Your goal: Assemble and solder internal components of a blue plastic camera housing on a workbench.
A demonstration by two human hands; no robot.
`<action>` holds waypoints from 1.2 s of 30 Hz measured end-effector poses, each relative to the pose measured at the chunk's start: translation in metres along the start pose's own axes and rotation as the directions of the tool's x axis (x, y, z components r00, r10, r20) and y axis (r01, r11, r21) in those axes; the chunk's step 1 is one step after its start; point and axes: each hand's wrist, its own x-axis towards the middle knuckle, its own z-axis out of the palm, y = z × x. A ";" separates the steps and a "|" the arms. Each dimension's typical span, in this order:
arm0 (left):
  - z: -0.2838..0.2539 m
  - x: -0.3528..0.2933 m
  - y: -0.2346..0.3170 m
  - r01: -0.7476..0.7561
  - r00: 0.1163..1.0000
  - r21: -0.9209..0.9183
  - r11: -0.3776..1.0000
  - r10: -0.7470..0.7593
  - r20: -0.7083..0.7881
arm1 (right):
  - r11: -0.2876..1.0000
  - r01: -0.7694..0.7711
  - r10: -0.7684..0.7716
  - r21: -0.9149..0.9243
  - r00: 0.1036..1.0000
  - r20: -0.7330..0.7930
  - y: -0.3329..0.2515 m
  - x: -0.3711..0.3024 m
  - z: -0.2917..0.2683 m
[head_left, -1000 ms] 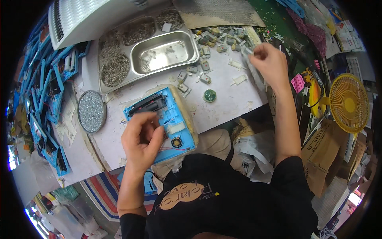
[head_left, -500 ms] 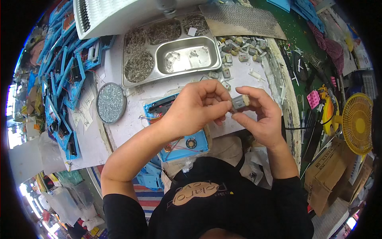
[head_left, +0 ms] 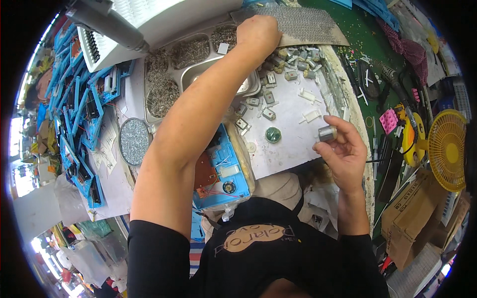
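Note:
Between the thumb and fingers of my right hand (head_left: 347, 155) is a small silvery motor (head_left: 326, 133), held above the right part of the white worktop. My left hand (head_left: 258, 35) reaches far forward to the tray's far right corner, beside a board (head_left: 313, 25) covered with rows of small metal pieces. Its fingers are bent down and mostly hidden behind the back of the hand. The metal tray (head_left: 257, 85) has compartments of small metal parts and lies partly under my left forearm. Near me, an open blue plastic casing (head_left: 238, 186) holds wires and a small round speaker.
Several small motors (head_left: 290, 75) and white plastic pieces (head_left: 311, 116) lie right of the tray. A small green round object (head_left: 273, 134) sits on the worktop. Left are a round dish of grey bits (head_left: 134, 141) and piled blue casings (head_left: 82, 114). A power screwdriver (head_left: 107, 25) hangs above.
My left hand has left the motor and moved forward to the tray's far corner. My right hand has shifted right and slightly down, still holding the motor. The green round object is now uncovered.

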 end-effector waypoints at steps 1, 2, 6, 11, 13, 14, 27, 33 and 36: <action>0.004 0.004 0.001 0.019 1.000 0.011 1.000 -0.019 0.013 | 1.000 -0.006 0.006 0.012 1.000 -0.010 0.002 -0.003 -0.003; 0.008 0.007 0.001 0.018 1.000 0.030 0.999 -0.018 0.002 | 1.000 -0.009 0.009 0.010 1.000 -0.005 0.002 -0.004 -0.004; 0.021 0.008 -0.005 -0.065 0.985 0.098 0.993 0.079 -0.151 | 0.999 -0.005 0.005 -0.042 1.000 0.017 0.003 0.001 -0.004; -0.004 -0.008 0.005 -0.293 0.935 0.187 0.938 0.322 -0.149 | 0.961 -0.007 0.045 -0.275 0.990 0.131 0.008 0.019 0.000; -0.019 -0.017 0.004 -0.367 0.892 0.080 0.927 0.375 -0.253 | 0.931 0.002 0.076 -0.365 0.978 0.197 0.015 0.024 0.005; -0.031 -0.026 0.010 -0.407 0.874 -0.030 0.913 0.379 -0.306 | 0.906 -0.020 0.127 -0.423 0.966 0.226 0.017 0.026 0.006; -0.116 -0.316 -0.033 0.112 0.992 -0.937 0.330 -0.095 0.085 | 0.699 0.119 0.299 -0.705 0.846 0.440 0.026 0.068 0.023; -0.095 -0.362 -0.023 0.201 0.963 -0.973 0.114 -0.208 0.175 | 0.662 0.223 0.253 -0.716 0.832 0.494 0.025 0.071 0.027; -0.085 -0.371 -0.019 0.218 0.954 -0.963 0.157 -0.243 0.176 | 0.877 -0.075 0.325 -0.475 0.821 0.470 0.013 0.061 0.034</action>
